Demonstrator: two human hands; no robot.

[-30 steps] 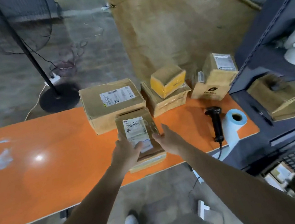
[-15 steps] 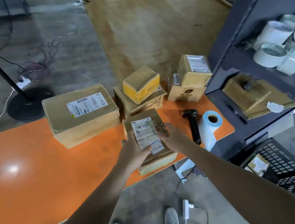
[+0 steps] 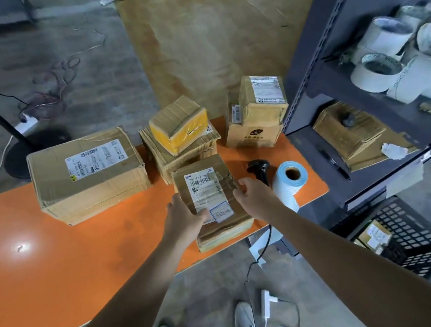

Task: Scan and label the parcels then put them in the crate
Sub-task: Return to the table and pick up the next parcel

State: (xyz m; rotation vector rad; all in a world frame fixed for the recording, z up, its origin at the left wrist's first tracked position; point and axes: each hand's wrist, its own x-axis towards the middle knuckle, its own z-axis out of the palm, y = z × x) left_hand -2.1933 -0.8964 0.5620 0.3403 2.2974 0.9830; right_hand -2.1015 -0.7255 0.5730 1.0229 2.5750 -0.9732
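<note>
A person grips a parcel (image 3: 209, 193) from both sides at the near edge of an orange table (image 3: 53, 264). The left hand (image 3: 186, 217) clasps its left side with the thumb lying on top, and the right hand (image 3: 255, 199) curls round its right edge. The parcel's top carries a white shipping label and, just beside the left thumb, a small blue-bordered sticker (image 3: 221, 212). Whether the parcel rests on the table or is lifted cannot be told. To its right lie a black scanner (image 3: 260, 170) and, just beyond it, a blue-cored label roll (image 3: 289, 182). Behind stand a large box (image 3: 86, 171), a yellow-taped box (image 3: 178, 123) stacked on another, and a further stack (image 3: 257, 115) at the far right corner. The black crate (image 3: 412, 241) sits on the floor to the right, below a dark shelf (image 3: 333, 56) holding tape rolls (image 3: 405, 54). One labelled parcel (image 3: 374, 236) already lies inside it.
</note>
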